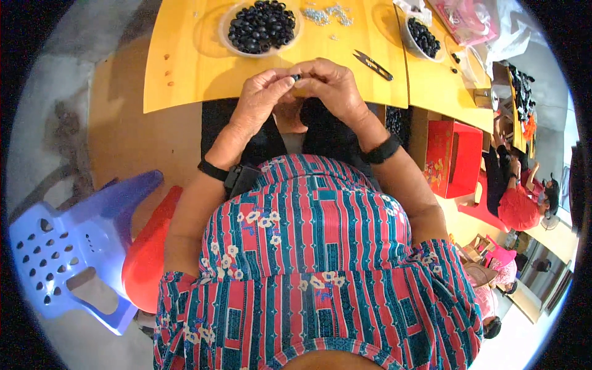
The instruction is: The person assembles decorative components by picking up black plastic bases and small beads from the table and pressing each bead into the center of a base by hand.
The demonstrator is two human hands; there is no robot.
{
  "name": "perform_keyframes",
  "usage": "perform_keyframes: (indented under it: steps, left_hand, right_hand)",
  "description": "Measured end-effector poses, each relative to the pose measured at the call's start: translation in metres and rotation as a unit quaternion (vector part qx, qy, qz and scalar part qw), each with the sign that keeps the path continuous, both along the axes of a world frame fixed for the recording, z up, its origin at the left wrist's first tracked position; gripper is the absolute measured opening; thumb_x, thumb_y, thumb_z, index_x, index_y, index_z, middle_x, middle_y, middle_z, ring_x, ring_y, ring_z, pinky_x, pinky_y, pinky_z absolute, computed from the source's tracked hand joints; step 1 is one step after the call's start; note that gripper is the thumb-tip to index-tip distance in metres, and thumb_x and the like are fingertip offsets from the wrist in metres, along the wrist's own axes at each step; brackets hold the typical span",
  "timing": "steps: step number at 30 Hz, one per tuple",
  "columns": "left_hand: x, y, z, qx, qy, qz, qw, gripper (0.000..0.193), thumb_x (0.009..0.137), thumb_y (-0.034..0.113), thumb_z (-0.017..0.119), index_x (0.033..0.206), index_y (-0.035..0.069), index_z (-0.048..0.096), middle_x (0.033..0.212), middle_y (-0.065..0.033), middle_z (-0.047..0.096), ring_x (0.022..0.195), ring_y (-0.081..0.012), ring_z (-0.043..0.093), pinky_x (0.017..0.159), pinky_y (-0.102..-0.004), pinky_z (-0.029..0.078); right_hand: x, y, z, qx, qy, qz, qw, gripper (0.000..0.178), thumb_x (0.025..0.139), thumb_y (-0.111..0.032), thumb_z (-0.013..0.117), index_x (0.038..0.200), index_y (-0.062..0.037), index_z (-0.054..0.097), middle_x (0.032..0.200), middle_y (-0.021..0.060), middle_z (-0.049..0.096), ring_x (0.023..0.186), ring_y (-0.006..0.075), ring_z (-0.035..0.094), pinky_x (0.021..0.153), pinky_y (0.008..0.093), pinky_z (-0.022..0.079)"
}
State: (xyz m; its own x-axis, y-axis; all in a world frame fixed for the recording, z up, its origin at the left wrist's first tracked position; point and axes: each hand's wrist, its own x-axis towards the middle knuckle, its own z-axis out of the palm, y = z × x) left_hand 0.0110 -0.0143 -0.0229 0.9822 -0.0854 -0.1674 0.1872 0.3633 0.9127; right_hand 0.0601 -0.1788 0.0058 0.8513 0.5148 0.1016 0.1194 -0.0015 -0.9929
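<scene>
My left hand [264, 94] and my right hand [333, 87] meet at the near edge of the yellow table [185, 74]. Between their pinched fingertips is a small black, rounded piece [296, 78], mostly covered by the fingers. Just beyond them stands a clear round bowl [226, 41] heaped with shiny black pieces [262, 26] of a similar look. A scatter of tiny silvery pieces [327, 15] lies right of that bowl. Black thread snips [374, 65] rest on the table to the right of my right hand.
Another bowl of black pieces [423, 38] stands farther right, beside plastic bags [468, 21]. A few small orange-brown bits [168, 70] lie at left. Below the table's right side is a red box [453, 157]. A blue plastic chair [74, 246] stands left; other people [521, 206] sit at far right.
</scene>
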Motion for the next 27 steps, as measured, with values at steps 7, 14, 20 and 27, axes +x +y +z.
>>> perform_keyframes:
  steps: [7,14,20,27]
  left_hand:
    - [-0.001,0.009,0.005,-0.031,0.023,-0.066,0.997,0.025,0.086,0.021,0.06,0.103,0.003,0.06,0.084,-0.0009,0.06,0.07,-0.0069,0.055,0.066,-0.0204,0.048]
    - [-0.002,0.011,0.005,-0.031,-0.004,-0.095,0.995,0.022,0.087,0.019,0.059,0.101,0.003,0.058,0.079,-0.0002,0.059,0.069,-0.0086,0.058,0.064,-0.0217,0.048]
    - [-0.021,0.001,0.012,0.003,0.003,-0.096,0.995,0.02,0.086,0.015,0.058,0.1,0.001,0.06,0.081,0.0001,0.059,0.065,-0.0056,0.054,0.061,-0.0205,0.049]
    - [-0.024,-0.004,0.015,0.022,-0.014,-0.085,0.996,0.02,0.085,0.013,0.059,0.101,0.0,0.059,0.08,0.0,0.058,0.065,-0.006,0.054,0.059,-0.0212,0.051]
  right_hand:
    - [-0.001,-0.004,0.006,-0.033,-0.009,0.034,0.999,0.017,0.076,0.003,0.064,0.092,-0.0023,0.065,0.082,0.001,0.056,0.078,0.0092,0.056,0.07,0.0212,0.047]
    - [0.017,-0.011,0.027,-0.062,-0.033,0.061,0.996,0.015,0.073,-0.003,0.069,0.088,-0.0035,0.067,0.078,0.0022,0.059,0.071,0.0088,0.056,0.066,0.0219,0.045]
    - [0.038,-0.006,0.045,-0.201,-0.3,-0.029,0.932,0.011,0.075,-0.001,0.063,0.085,-0.0033,0.067,0.08,0.0079,0.061,0.071,0.0179,0.058,0.066,0.0263,0.046]
    - [0.054,0.023,0.055,-0.369,-0.49,0.102,0.783,0.025,0.068,0.003,0.047,0.083,-0.0067,0.065,0.083,0.0126,0.054,0.086,0.0305,0.055,0.077,0.04,0.045]
